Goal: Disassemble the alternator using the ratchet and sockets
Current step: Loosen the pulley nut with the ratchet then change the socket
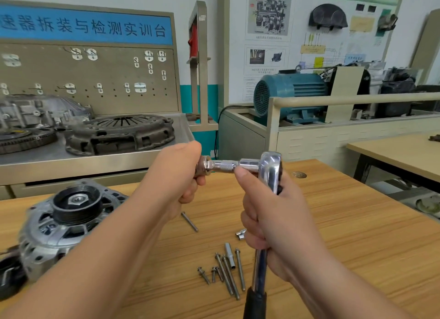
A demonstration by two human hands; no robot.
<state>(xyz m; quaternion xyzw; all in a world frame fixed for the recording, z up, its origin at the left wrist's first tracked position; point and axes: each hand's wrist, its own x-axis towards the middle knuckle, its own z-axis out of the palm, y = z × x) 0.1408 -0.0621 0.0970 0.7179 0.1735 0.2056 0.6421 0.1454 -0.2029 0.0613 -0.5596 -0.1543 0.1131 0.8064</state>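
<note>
l hand (183, 175) fingers grip dark part (202, 170) at socket (222, 165); r hand (273, 223) grips ratchet (270, 171).

Bright, even indoor light fills the workshop, leaving only faint, soft shadows beside the bolts (228, 273) below the right hand's fingers (252, 221). Hard glare streaks the ratchet (270, 168) head just above those fingers and glints on the socket (221, 165) between both hands' fingertips. The alternator (64, 221), left of the left hand (181, 175), is smeared by blur. Wide-angle distortion bows the rail (357, 100) beyond the fingers; the posters (269, 16) far above them look soft.
</note>
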